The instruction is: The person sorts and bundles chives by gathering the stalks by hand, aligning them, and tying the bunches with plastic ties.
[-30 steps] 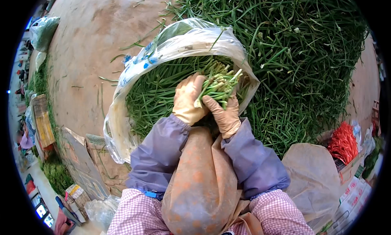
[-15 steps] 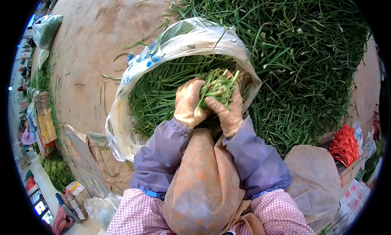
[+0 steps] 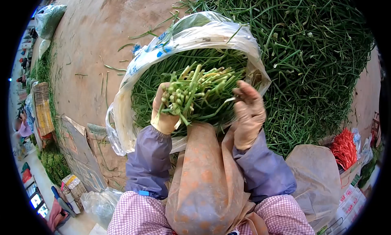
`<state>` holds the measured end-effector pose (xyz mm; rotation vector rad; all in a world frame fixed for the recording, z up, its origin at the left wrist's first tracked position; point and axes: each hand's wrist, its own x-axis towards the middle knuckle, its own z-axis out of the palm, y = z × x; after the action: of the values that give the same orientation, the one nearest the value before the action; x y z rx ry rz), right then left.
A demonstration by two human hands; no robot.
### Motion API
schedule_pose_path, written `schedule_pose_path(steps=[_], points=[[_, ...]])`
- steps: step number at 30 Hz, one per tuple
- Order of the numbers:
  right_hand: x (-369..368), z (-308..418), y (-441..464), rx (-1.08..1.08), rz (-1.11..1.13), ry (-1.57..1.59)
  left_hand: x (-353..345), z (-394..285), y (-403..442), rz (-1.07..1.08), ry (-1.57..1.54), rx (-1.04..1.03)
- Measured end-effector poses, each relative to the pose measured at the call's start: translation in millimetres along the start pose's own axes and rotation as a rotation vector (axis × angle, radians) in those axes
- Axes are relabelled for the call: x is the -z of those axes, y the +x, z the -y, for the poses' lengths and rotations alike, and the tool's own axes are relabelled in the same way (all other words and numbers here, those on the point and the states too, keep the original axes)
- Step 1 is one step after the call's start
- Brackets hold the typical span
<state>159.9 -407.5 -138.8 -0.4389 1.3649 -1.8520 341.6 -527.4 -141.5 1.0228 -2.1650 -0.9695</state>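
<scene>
My left hand (image 3: 162,113), in a pale yellowish glove, is wrapped round a bunch of green stalks (image 3: 183,94), their cut ends facing up and towards me. To the right, my right hand (image 3: 248,115), in a tan stained glove, has its fingers bent beside the stalks; a thin pale stalk tip lies near its fingertips, and whether it is gripped cannot be made out. Both hands are over a white plastic bag (image 3: 122,100) with blue print and a rolled rim, which holds more long green stalks (image 3: 148,86).
A large heap of green stalks (image 3: 309,64) covers the right and back. Loose stalks lie on the brown surface (image 3: 89,43) at left. Red strips (image 3: 344,149) and a brown sheet (image 3: 311,174) are at the lower right. A clear plastic bag (image 3: 99,202) lies lower left.
My hands have moved apart, the left one leftward with the bunch, the right one rightward off it. The bunch now shows larger, with its cut ends towards the left hand.
</scene>
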Motion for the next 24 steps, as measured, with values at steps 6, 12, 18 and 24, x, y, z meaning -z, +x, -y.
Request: schedule_pose_path(steps=[6, 12, 18, 24], points=[[18.1, -24.4, 28.1, -0.037, 0.124, 0.037, -0.1, 12.6, 9.4, 0.145, -0.342, 0.064], [-9.6, -23.1, 49.2, 0.052, -0.114, -0.174, 13.7, 20.9, 9.6, 0.023, -0.210, 0.060], [-16.1, 2.6, 8.6, 0.335, 0.067, -0.119, 27.1, 20.7, 4.2, 0.034, -0.369, 0.318], [-53.0, -15.5, 4.0, 0.128, 0.034, 0.042, 33.3, 3.6, 3.5, 0.063, -0.400, 0.305]])
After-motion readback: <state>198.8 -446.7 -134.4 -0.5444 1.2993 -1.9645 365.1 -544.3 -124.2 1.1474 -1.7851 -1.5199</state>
